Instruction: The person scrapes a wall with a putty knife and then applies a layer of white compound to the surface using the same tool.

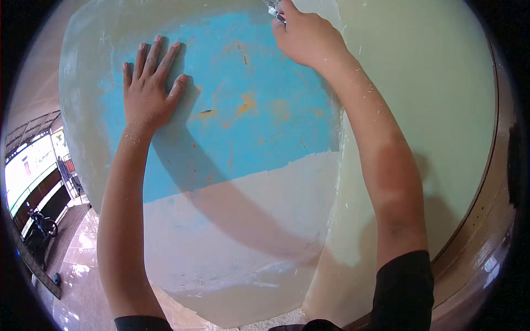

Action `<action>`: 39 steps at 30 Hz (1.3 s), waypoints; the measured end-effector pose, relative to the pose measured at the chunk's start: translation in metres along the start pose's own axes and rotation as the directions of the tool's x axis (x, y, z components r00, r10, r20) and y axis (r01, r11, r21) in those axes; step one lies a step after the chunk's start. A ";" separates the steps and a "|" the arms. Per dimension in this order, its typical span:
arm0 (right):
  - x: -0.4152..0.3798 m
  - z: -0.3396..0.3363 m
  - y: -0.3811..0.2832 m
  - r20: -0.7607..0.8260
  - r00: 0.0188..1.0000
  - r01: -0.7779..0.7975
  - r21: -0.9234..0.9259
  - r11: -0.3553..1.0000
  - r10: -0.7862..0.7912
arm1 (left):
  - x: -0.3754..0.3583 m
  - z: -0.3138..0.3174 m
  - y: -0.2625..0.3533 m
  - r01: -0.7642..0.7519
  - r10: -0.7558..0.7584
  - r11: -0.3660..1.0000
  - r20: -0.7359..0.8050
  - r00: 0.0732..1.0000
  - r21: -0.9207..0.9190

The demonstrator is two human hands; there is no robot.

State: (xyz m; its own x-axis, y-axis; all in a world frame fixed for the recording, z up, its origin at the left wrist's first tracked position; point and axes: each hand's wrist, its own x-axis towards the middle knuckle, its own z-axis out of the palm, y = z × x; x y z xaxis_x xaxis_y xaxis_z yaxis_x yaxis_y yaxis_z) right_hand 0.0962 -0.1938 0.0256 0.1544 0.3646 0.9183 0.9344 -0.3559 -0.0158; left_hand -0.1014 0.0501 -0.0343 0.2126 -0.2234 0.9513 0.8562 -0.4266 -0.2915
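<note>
A wall (243,138) stands before me, with a large patch of bright blue paint, orange-brown scuffs and a few small gouges. My left hand (148,91) lies flat on the blue area at the upper left, fingers spread and dusted with pale powder. At the top edge of the view my right hand (309,36) is closed around a scraper (277,15), whose whitish metal end points up and left and is partly cut off by the frame. Pale flecks stick to the right forearm.
Below the blue, a pale pinkish layer (237,226) has a ragged upper edge. A light green wall face (425,71) meets it at a corner on the right, bordered by a brown frame (475,226). At far left are a motorcycle (41,226) and a tiled floor (80,276).
</note>
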 end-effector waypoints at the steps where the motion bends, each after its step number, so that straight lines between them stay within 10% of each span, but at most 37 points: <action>1: 0.004 0.001 0.000 0.016 1.000 -0.025 -0.016 1.000 0.025 | -0.001 0.001 0.000 -0.003 0.003 1.000 -0.007 1.000 0.000; 32: 0.026 -0.011 0.000 -0.020 0.999 -0.039 0.004 0.999 0.039 | -0.002 -0.002 0.002 0.031 -0.030 0.999 0.034 0.999 -0.024; 39: -0.006 0.075 0.020 -0.067 0.996 -0.048 0.057 0.997 0.052 | -0.008 -0.007 0.002 0.059 -0.057 0.998 0.046 0.997 -0.028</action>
State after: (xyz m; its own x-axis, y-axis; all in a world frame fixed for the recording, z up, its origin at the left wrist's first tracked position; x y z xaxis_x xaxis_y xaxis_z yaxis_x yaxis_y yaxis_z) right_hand 0.1377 -0.1390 -0.0102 0.1812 0.2873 0.9406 0.9426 -0.3236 -0.0827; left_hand -0.1042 0.0447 -0.0428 0.1845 -0.1583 0.9700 0.8538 -0.4631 -0.2379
